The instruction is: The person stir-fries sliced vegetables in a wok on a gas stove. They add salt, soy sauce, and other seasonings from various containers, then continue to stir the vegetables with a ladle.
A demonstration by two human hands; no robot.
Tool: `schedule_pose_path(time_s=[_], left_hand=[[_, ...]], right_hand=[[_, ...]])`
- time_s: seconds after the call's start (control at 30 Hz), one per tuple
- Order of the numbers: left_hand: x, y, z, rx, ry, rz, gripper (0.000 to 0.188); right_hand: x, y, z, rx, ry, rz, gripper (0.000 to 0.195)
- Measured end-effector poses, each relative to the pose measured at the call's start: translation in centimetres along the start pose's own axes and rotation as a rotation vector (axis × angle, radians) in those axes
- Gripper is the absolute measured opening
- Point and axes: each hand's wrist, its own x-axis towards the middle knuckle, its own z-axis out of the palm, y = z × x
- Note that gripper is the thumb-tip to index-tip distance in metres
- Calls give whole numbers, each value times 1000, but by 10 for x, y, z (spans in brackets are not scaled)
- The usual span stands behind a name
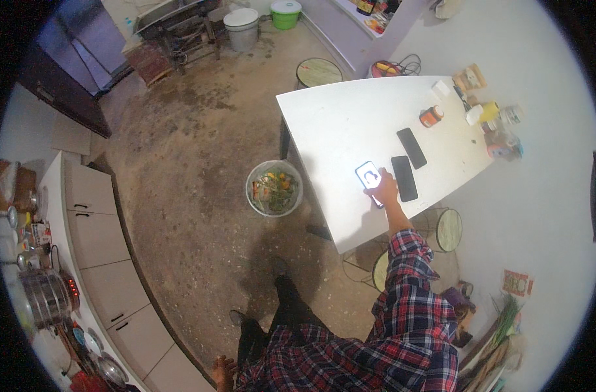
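Observation:
My right hand [387, 188] has its fingers around the side of a smartphone with a lit screen [368, 171], at the white table [327, 127]. Whether the phone rests on the tabletop or is slightly raised, I cannot tell. Just right of it lie two dark phone-like slabs [404, 179], close together. An orange bottle with a white cap [430, 117] is on the table farther back. My left hand [223, 372] hangs low at the bottom of the view, beside my leg, with nothing visible in it.
A bin with vegetable scraps [274, 188] stands on the floor left of the table. Round stools [448, 230] are by the table edges. Cabinets [102, 240] with a steamer pot [45, 298] on top line the left. Jars and packets crowd the table's wall end.

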Motion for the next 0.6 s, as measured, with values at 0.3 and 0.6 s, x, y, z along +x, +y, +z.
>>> schedule_pose_path(time_s=[0.3,0.6], left_hand=[[10,-1,-5,165,-132,142,56],[28,-2,-27,-43,-139,18,50]], right_hand=[[-14,-2,9,87,194,-84,80],[-147,35,25,281,422,-69,87]])
